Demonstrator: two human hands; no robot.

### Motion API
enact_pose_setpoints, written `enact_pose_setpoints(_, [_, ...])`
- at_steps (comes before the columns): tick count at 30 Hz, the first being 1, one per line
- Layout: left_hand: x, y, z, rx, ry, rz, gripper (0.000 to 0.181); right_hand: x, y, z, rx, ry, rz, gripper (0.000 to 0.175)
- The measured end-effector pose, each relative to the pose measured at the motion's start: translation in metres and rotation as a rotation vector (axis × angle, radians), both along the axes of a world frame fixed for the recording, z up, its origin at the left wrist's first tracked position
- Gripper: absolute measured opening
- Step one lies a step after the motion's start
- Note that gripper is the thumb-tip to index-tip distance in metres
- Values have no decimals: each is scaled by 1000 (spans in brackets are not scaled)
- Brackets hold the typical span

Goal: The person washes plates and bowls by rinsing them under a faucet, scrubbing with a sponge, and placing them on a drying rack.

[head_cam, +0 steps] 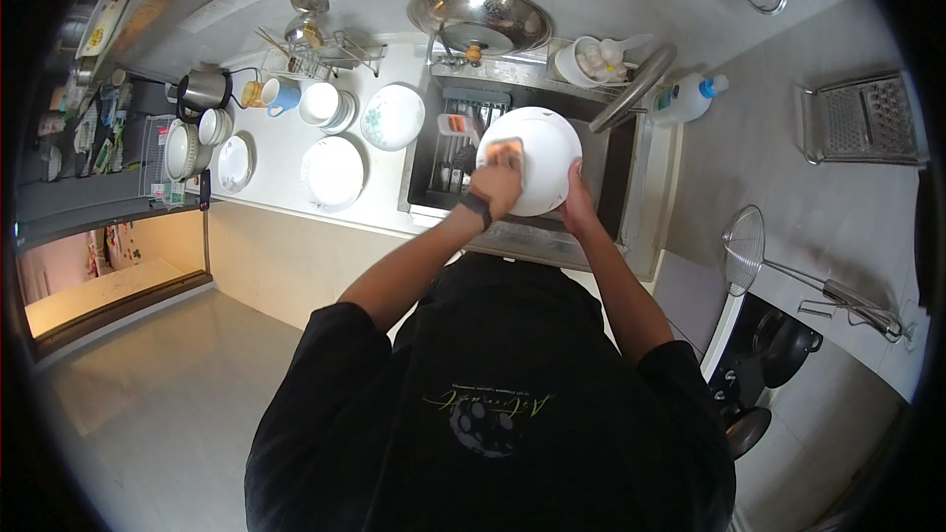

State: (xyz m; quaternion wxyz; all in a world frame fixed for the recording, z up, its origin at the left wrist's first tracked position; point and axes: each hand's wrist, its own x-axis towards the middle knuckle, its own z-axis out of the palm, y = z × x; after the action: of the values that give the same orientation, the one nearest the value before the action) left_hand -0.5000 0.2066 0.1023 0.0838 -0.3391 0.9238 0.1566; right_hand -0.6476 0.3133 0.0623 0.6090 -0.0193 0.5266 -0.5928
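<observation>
A white plate [550,162] is held tilted over the stainless steel sink [617,192]. On its right edge my right hand [579,199] grips the rim, thumb on the upper face, the other fingers mostly hidden. My left hand [499,181], with a dark band on the wrist, presses a blurred orange sponge [505,151] against the left part of the plate. Just left of the plate, a clear container with orange stripes [456,125] lies over a metal rack [449,181] in the sink. A dark scrubber [464,157] is beside it.
Plates [332,172], a floral plate [392,117], stacked bowls [321,105] and a blue mug [280,97] stand on the left counter. Behind the sink is a large metal pan [480,18]. The curved faucet [635,87] and a white bottle [680,100] are at right.
</observation>
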Motion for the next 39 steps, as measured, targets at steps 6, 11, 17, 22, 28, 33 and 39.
enact_pose_setpoints(6, [-11, -12, 3, -35, 322, -287, 45, 7, 3, -7, -16, -89, 81, 80])
enact_pose_setpoints(11, [12, -3, -12, -268, 63, 4, 36, 10, 1, -7, 70, 78, 3, 74])
enact_pose_setpoints(17, [6, 18, 19, 2, 437, -338, 41, 7, 0, -13, -70, 141, 30, 72])
enact_pose_setpoints(22, [4, -38, 10, -184, 294, -118, 37, 24, -2, 24, 24, -92, -6, 73])
enact_pose_setpoints(28, [25, -2, 26, 76, 158, -26, 40, 30, -12, 24, -3, 35, -95, 74])
enact_pose_setpoints(33, [12, -13, 24, -39, 490, -361, 43, 33, -10, 8, -177, -15, -74, 72])
enact_pose_setpoints(39, [38, -17, 15, -93, 215, 15, 43, 39, -18, 20, -46, 117, -141, 72])
